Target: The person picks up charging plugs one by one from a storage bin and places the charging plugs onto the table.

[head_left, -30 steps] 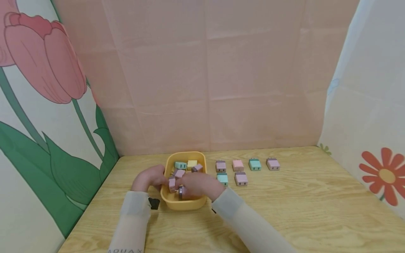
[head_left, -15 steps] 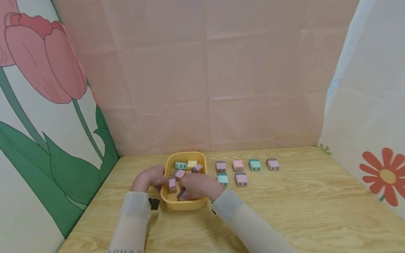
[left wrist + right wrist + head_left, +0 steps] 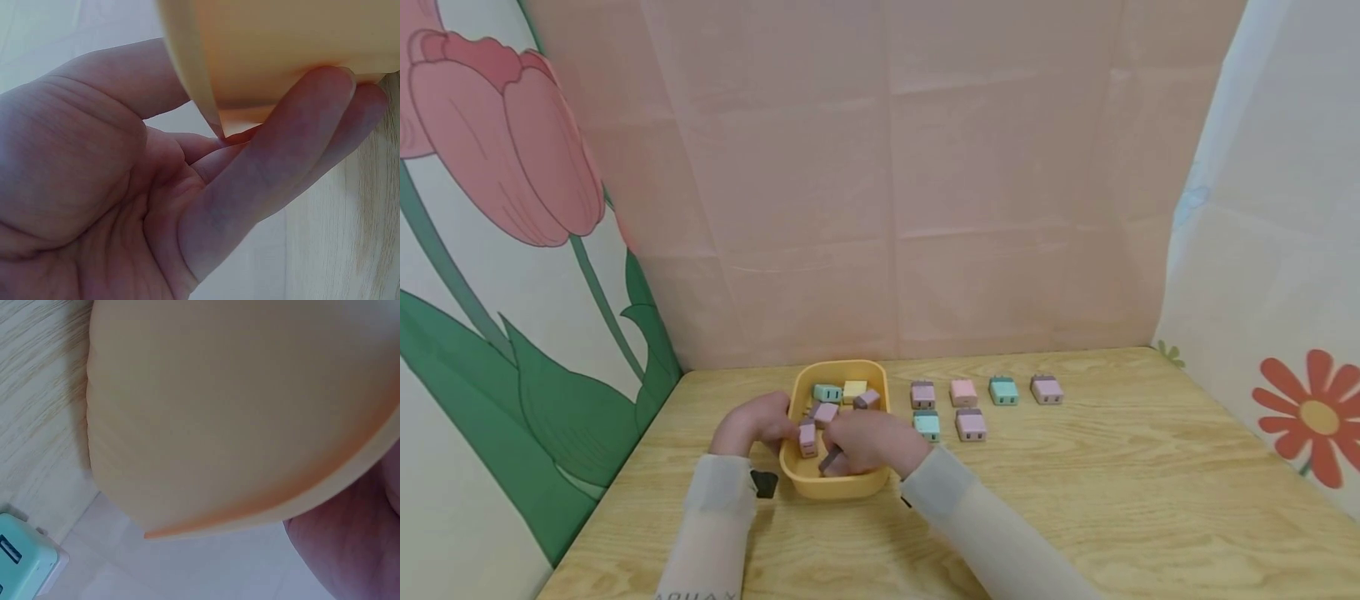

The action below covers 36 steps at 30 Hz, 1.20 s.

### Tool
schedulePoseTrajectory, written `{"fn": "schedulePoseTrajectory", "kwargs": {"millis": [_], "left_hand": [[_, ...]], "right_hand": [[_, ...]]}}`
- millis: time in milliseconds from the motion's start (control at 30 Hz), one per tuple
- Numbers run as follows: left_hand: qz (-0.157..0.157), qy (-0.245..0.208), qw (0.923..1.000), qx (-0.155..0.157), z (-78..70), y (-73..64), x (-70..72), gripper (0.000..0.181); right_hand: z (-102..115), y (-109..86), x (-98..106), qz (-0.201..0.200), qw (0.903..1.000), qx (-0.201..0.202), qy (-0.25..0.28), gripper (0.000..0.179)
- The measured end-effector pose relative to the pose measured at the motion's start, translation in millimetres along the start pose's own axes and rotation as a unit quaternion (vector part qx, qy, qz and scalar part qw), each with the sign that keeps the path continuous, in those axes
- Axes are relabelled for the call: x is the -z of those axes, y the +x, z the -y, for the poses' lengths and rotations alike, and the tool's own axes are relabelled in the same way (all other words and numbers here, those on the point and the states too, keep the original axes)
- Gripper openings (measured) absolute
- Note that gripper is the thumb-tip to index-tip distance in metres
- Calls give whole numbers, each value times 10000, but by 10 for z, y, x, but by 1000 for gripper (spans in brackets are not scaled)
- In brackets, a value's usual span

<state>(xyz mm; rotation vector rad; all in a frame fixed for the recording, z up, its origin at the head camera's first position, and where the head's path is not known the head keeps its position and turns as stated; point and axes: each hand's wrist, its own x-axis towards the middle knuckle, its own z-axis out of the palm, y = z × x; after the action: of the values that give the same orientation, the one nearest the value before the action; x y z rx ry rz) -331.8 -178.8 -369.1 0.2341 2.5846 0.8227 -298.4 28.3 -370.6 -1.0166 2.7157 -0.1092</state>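
Left hand gripping tub, right hand holding plug

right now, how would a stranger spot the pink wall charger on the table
On the wooden table, find the yellow bin. In the farther row to its right, the pink wall charger is second from the left, between a purple charger and a teal charger. Its pink body sets it apart from their purple and teal.

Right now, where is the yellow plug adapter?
In the head view, the yellow adapter lies inside the yellow bin at its far end, just right of a teal adapter and beyond a purple one.
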Motion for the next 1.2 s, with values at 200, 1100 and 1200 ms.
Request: {"fn": "schedulePoseTrajectory", "kwargs": {"millis": [200,1100,1200], "left_hand": [[-2,-15,10000,32,10,9,-7,32],[-13,97,10000,-9,9,6,4,33],[-16,87,10000,0,10,14,5,33]], "right_hand": [[-8,11,-17,-35,10000,27,-4,16],[-21,-7,45,29,9999,52,128,19],[-40,-12,48,62,9996,52,258,18]]}}
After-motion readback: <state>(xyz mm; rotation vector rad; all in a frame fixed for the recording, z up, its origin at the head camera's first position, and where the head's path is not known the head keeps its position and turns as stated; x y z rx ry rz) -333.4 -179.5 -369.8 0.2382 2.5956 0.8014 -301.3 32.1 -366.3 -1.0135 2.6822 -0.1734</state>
